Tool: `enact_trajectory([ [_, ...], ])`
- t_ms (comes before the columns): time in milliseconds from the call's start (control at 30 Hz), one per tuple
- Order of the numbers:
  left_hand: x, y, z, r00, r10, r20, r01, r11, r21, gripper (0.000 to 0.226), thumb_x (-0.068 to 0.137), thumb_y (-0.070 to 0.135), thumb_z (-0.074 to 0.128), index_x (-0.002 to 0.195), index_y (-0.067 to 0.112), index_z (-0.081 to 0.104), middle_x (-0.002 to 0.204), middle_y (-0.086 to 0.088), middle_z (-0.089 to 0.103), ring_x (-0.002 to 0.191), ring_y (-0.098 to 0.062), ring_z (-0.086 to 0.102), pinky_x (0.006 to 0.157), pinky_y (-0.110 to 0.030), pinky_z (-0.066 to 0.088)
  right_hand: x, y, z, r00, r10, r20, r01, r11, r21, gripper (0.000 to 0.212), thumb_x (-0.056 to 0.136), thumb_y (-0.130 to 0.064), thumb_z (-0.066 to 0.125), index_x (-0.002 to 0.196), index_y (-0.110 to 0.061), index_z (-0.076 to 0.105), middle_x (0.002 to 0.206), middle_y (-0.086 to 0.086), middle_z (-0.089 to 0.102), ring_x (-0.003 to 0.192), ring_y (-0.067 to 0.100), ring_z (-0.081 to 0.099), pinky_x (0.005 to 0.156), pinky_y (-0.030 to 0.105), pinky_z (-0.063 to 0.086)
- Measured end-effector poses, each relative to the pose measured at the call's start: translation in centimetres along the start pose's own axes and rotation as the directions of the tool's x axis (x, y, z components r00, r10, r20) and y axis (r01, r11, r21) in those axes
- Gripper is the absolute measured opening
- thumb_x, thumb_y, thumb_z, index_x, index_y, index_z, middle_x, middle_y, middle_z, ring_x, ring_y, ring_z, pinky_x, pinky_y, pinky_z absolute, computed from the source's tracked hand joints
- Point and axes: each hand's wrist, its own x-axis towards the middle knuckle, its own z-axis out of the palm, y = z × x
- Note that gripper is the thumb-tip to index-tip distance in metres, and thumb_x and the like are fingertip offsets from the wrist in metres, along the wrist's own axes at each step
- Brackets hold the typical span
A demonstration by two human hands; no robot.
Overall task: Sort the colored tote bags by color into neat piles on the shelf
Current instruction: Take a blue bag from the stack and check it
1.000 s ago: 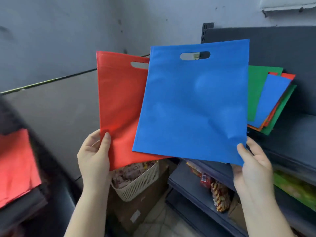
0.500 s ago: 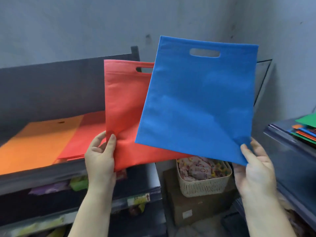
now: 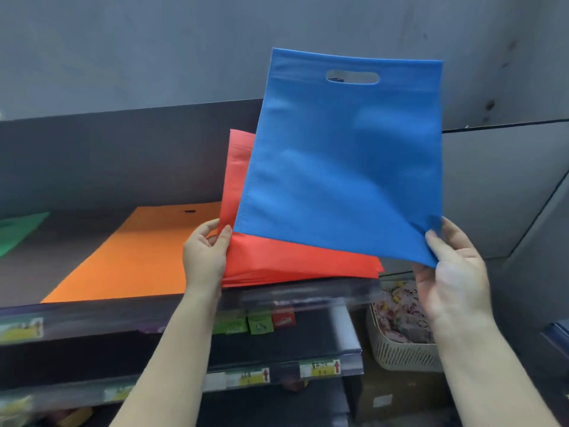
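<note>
The right hand [image 3: 452,269] pinches the corner of a flat, matte blue tote bag [image 3: 341,167] with an oval handle slot, while the left hand [image 3: 204,257] grips a red bag [image 3: 240,186] over what looks like a red pile [image 3: 301,266] on the dark shelf [image 3: 184,306], beside an orange pile [image 3: 135,254].

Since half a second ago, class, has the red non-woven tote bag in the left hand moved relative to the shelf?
Yes. The red tote bag has dropped toward the red pile on the shelf.

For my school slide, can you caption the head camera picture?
Left hand lowers a red bag; right hand holds a blue bag.
</note>
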Motion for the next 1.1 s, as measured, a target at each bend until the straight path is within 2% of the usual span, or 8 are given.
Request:
enact_trajectory([
  [100,2.1,-0.8,-0.3,0.998,0.033,0.047,-0.039,0.99,0.138,0.009,0.09,0.003,0.06,0.09,0.012,0.062,0.067,0.011,0.06,0.055,0.005,0.054,0.053,-0.013,0.04,-0.5,1.5,2.4,1.0,-0.002,0.026,0.002,1.0,-0.016,0.025,0.098,0.0,0.043,0.106,-0.017,0.061,0.088,-0.005,0.074,0.083,0.009,0.071,0.067,0.019,0.056],
  [200,3.6,-1.5,-1.2,0.993,0.014,0.119,-0.043,0.969,0.244,0.037,0.086,0.003,0.061,0.068,0.031,0.046,0.064,0.016,0.048,0.072,-0.012,0.045,0.068,-0.028,0.036,-0.9,3.1,4.3,1.0,-0.01,0.021,0.011,1.0,-0.014,0.025,0.098,0.0,0.043,0.105,-0.017,0.061,0.087,-0.004,0.074,0.083,0.01,0.071,0.068,0.02,0.057],
  [367,3.9,-0.2,-4.6,0.975,-0.047,0.215,-0.01,0.967,0.254,0.01,0.074,0.031,0.068,0.079,0.031,0.059,0.073,0.01,0.064,0.076,-0.017,0.058,0.084,-0.048,0.054,-2.0,5.3,7.1,1.0,-0.023,0.01,0.023,1.0,0.0,0.025,0.097,0.001,0.043,0.102,-0.016,0.06,0.089,-0.002,0.073,0.08,0.009,0.07,0.064,0.017,0.055],
  [500,3.4,3.5,-9.3,0.951,-0.098,0.292,0.158,0.97,-0.187,0.031,0.081,0.046,0.061,0.096,0.019,0.066,0.086,0.005,0.074,0.084,-0.018,0.069,0.075,-0.036,0.057,-3.8,7.5,9.8,0.998,-0.038,0.04,0.039,0.999,-0.015,0.025,0.097,0.001,0.043,0.1,-0.017,0.06,0.083,-0.005,0.074,0.077,0.007,0.07,0.065,0.017,0.055],
  [600,2.3,5.4,-13.7,0.944,-0.046,0.325,0.138,0.954,-0.266,0.06,0.084,0.055,0.037,0.113,0.008,0.062,0.106,-0.006,0.072,0.094,-0.022,0.069,0.072,-0.034,0.058,-5.7,9.4,11.6,0.995,-0.022,0.097,0.026,0.999,-0.039,0.025,0.097,0.001,0.045,0.099,-0.019,0.06,0.078,-0.008,0.073,0.075,0.005,0.069,0.064,0.016,0.054],
  [833,-2.1,5.6,-22.1,0.999,-0.036,-0.015,0.034,0.997,-0.072,0.017,0.088,0.003,0.059,0.1,0.014,0.061,0.083,0.001,0.075,0.075,-0.012,0.071,0.054,-0.024,0.056,-11.1,13.8,14.7,0.955,0.108,0.277,-0.092,0.993,-0.07,0.026,0.097,0.0,0.046,0.098,-0.021,0.062,0.08,-0.008,0.074,0.078,0.007,0.07,0.065,0.017,0.055],
  [1000,-6.5,5.0,-28.2,0.951,0.032,-0.307,-0.001,0.995,0.102,0.021,0.087,-0.002,0.06,0.095,0.018,0.061,0.086,-0.002,0.073,0.073,-0.013,0.071,0.053,-0.025,0.055,-15.5,16.6,16.9,0.862,0.278,0.423,-0.237,0.96,-0.147,0.027,0.097,-0.002,0.047,0.099,-0.023,0.063,0.079,-0.01,0.073,0.074,0.006,0.068,0.063,0.018,0.055],
  [1100,-9.1,5.1,-32.1,0.902,0.071,-0.426,0.017,0.98,0.199,0.021,0.088,0.002,0.062,0.094,0.022,0.065,0.087,0.0,0.075,0.079,-0.019,0.072,0.067,-0.039,0.058,-18.6,18.3,18.7,0.807,0.354,0.472,-0.301,0.935,-0.186,0.027,0.098,-0.003,0.047,0.096,-0.025,0.063,0.084,-0.006,0.07,0.067,0.004,0.066,0.053,0.018,0.052],
])
